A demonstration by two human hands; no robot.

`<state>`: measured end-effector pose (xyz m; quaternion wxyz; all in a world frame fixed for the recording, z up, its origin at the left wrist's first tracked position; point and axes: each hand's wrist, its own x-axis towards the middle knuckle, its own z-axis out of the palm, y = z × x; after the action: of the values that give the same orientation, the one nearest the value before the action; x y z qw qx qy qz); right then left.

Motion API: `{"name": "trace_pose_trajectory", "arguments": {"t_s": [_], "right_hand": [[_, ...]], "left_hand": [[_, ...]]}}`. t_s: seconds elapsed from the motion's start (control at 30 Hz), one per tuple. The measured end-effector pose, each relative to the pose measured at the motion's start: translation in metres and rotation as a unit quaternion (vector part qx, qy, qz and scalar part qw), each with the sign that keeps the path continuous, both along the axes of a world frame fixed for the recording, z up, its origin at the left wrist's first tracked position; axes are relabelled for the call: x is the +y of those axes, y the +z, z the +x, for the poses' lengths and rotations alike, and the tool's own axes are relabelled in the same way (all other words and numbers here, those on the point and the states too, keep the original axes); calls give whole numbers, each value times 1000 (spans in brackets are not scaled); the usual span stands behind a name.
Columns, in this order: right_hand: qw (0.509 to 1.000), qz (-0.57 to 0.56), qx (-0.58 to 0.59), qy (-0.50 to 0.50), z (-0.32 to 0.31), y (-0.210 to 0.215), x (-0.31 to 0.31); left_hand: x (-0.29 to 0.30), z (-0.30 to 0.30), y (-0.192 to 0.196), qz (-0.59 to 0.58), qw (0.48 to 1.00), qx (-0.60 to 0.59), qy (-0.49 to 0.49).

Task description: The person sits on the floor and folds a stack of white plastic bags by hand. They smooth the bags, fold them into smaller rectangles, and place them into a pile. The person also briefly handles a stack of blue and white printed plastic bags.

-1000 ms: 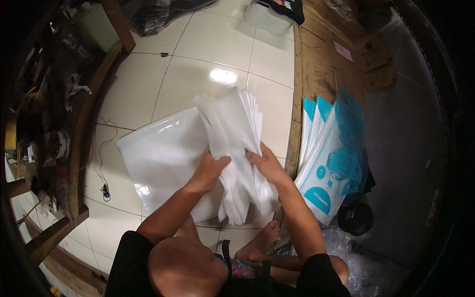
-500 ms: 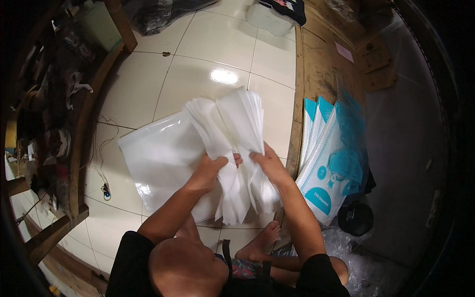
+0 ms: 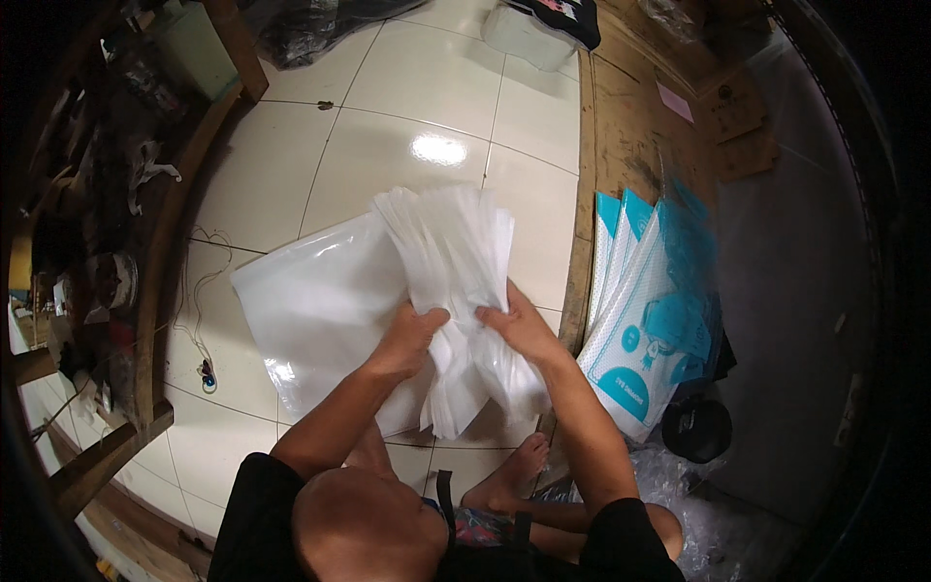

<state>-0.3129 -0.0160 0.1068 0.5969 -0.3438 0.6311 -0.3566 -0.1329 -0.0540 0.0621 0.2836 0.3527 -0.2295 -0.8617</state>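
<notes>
A thick bundle of thin, white, slightly see-through sheets, perhaps plastic or foam bags point(image 3: 448, 247), is bunched between my two hands. My left hand point(image 3: 410, 339) grips its left side, with the thumb pressed on top. On the other side my right hand point(image 3: 517, 325) is closed on the bundle in the same way, its fingers hidden behind the sheets. The loose ends fan out above and below the grip. Under the bundle, to the left, a large glossy white plastic sheet or bag point(image 3: 308, 306) lies flat on the floor.
To the right, printed white and turquoise packages point(image 3: 630, 330) lean beside a wooden board point(image 3: 630, 116). A round black object point(image 3: 696, 429) and clear plastic wrap point(image 3: 669, 495) lie near my right knee. A wooden shelf frame point(image 3: 160, 291) stands left, with thin cords point(image 3: 199, 320) on the tiles.
The two halves of the bundle, parted by a gap before, are now pushed together into one mass. My right hand has shifted slightly left, toward my left hand.
</notes>
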Motion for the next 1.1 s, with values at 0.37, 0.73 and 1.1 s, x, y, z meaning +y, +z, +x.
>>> {"name": "trace_pose_trajectory", "arguments": {"t_s": [0.37, 0.73, 1.1], "right_hand": [[992, -98, 45, 71, 14, -11, 2], [996, 65, -35, -41, -20, -6, 0], [999, -35, 4, 21, -4, -7, 5]], "left_hand": [[4, -13, 17, 10, 995, -86, 46], [2, -3, 9, -12, 999, -34, 14], [-1, -5, 9, 38, 999, 37, -13]]}}
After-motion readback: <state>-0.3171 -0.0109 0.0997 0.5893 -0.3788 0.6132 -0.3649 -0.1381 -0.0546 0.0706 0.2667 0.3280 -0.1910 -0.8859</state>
